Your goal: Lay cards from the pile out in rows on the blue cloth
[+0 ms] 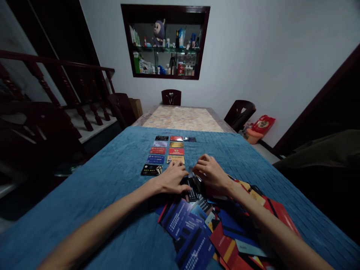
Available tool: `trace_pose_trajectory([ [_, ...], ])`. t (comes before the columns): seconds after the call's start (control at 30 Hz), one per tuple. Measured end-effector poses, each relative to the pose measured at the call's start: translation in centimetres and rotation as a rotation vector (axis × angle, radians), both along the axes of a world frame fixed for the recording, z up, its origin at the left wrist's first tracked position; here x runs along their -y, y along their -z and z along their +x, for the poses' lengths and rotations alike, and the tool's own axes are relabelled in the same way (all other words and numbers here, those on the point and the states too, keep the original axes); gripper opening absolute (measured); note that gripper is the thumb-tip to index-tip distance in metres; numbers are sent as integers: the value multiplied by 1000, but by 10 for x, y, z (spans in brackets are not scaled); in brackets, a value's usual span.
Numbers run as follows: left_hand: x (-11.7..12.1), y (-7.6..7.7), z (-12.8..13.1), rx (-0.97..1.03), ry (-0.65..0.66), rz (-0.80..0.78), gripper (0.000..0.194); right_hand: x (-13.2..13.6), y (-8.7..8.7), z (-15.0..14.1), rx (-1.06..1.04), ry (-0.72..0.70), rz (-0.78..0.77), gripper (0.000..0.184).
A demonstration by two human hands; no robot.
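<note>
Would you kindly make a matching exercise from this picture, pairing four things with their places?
1. Black VIP card
2. Loose card pile
3. Purple plush toy
4. Red bag

A. Inside the wall cabinet
B. Near end of the left card column
C. Right of the table, near the wall
D. Partly under the right forearm

Pairs: 1-B; 2-D; 3-A; 4-C

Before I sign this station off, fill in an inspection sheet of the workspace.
Surface: blue cloth over the near part of the table; a patterned top shows beyond it.
Job's things: ten cards laid out face by face, columns of five, four and one.
Clutter: a loose, overlapping card pile at the near right.
Grips: left grip has its thumb at a black card; right grip curls beside it, hold unclear.
Cables: nothing seen.
Surroundings: dark chairs, stocked wall cabinet, red bag.
</note>
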State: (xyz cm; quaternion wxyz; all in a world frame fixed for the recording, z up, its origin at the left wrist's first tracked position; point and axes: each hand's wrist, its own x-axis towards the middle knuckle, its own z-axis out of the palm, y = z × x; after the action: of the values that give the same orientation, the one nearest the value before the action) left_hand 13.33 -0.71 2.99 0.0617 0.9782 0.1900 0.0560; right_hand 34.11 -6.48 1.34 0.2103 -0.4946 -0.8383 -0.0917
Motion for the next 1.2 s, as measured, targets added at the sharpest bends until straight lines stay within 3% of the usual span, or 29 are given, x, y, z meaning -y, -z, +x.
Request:
trace_pose_trajectory([
  [0.33, 5, 6, 3, -59, -35, -3, 37, 1, 5, -11, 3, -33, -110, 14],
  [0.53, 8, 2, 5, -106, -156, -59, 38, 9, -3, -20, 30, -19, -199, 15],
  [0.77, 5, -2, 4, -78, -315, -131, 22, 14, -7, -30, 67, 29, -286, 13],
  [1.0, -5, 4, 2, -43, -374, -120, 19, 18, -7, -39, 97, 84, -309, 32],
  [1.2, -4, -4, -1, -58, -388, -86, 24, 23, -7, -48, 131, 113, -285, 47],
])
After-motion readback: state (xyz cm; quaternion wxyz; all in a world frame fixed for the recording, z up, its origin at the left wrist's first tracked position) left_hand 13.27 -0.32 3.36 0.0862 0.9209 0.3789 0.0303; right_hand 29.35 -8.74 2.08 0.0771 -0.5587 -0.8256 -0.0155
